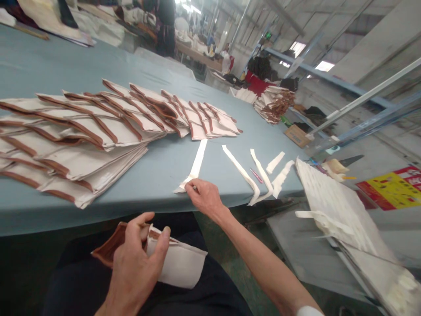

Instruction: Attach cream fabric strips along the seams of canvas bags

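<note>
My left hand grips a cream fabric piece with brown lining above my lap, its thumb and fingers folded over the top edge. At the table's front edge, my right hand pinches the near end of a white fabric strip. The strip's far end lies flat on the table, close to the stacked pieces. Several similar cream pieces with brown edges overlap in rows on the left. To the right of my right hand lie more white strips and a small pink tool.
The blue-green table cover drops over the front edge near my lap. At right stands a board with white strips. Farther back are a stack of brown-and-cream pieces, a cardboard box and blue metal shelving.
</note>
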The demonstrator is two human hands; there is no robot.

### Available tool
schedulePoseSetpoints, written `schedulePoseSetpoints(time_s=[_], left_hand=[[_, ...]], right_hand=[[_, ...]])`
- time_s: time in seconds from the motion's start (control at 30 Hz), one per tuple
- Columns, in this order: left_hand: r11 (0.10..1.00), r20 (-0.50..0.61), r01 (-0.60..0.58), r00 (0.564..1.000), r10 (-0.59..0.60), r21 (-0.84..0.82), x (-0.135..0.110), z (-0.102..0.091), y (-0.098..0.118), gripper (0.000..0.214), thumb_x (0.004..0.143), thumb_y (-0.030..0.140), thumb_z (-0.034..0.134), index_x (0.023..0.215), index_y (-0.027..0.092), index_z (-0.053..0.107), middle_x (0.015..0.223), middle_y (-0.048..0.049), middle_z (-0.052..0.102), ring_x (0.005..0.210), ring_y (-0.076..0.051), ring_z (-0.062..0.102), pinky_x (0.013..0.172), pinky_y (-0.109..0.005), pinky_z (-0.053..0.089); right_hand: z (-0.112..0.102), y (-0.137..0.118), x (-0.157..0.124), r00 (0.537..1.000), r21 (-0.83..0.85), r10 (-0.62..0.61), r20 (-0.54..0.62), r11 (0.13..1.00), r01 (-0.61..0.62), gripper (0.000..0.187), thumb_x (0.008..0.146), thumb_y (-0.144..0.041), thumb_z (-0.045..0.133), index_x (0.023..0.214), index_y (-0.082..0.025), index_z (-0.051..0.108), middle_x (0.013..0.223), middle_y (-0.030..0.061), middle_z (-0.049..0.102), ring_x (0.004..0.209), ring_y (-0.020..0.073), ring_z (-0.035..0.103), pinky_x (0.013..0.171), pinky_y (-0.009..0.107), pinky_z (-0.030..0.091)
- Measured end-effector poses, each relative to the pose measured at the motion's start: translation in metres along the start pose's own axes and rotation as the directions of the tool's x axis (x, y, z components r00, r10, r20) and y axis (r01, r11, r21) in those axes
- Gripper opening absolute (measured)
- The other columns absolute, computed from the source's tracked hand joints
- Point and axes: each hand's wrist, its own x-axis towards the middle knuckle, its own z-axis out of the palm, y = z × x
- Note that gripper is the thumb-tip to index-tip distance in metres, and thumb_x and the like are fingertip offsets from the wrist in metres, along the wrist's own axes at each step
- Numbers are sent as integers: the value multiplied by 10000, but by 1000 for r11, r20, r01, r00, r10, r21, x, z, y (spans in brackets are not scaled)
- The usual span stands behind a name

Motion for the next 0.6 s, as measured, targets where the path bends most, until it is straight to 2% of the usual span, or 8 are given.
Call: schedulePoseSetpoints(time_s=[0.1, 0.2, 0.37, 0.47, 0.6], left_hand=[[1000, 98, -28, 995, 28, -4, 14, 7, 3, 534, 923, 603, 597, 1295, 232, 696, 841, -46, 873, 873, -334, 867, 778, -372, 645], [998, 129, -65, 990, 61, 22, 30, 14, 9, 566, 922, 574, 552, 1314, 200, 716, 788, -41, 852, 834, -328, 854, 805, -380, 639], [989, 180, -128, 977, 114, 68, 48, 28, 15, 553, 914, 512, 520, 1295, 188, 752, 694, -15, 789, 753, -317, 814, 765, -374, 606], [989, 189, -123, 976, 105, 84, 51, 33, 9, 571, 918, 521, 518, 1291, 159, 754, 656, -3, 765, 692, -304, 790, 752, -375, 604], [990, 185, -110, 978, 92, 89, 50, 33, 0, 580, 917, 536, 513, 1279, 149, 747, 641, 5, 750, 643, -288, 766, 715, -367, 607]], right_hand=[[-2, -2, 1, 1000, 31, 12, 14, 999, -13, 258, 1128, -297, 564, 1036, -240, 798, 1004, 24, 860, 912, 191, 771, 766, 282, 447], [-1, -4, 0, 1000, 54, -17, 17, 998, 16, 211, 1119, -332, 594, 1125, -239, 783, 1125, 23, 863, 993, 192, 783, 832, 284, 482], [-1, 0, -5, 994, 51, -96, 45, 994, 94, 258, 1046, -204, 632, 1284, -229, 729, 1326, 37, 818, 1167, 215, 772, 892, 300, 526], [1, 0, -10, 987, 28, -147, 65, 989, 145, 353, 1019, -310, 729, 1356, -213, 690, 1364, 78, 781, 1185, 254, 760, 908, 327, 545], [7, -10, -13, 982, -19, -169, 83, 985, 172, 331, 1050, -430, 756, 1272, -190, 704, 1304, 120, 755, 1141, 279, 756, 887, 351, 546]])
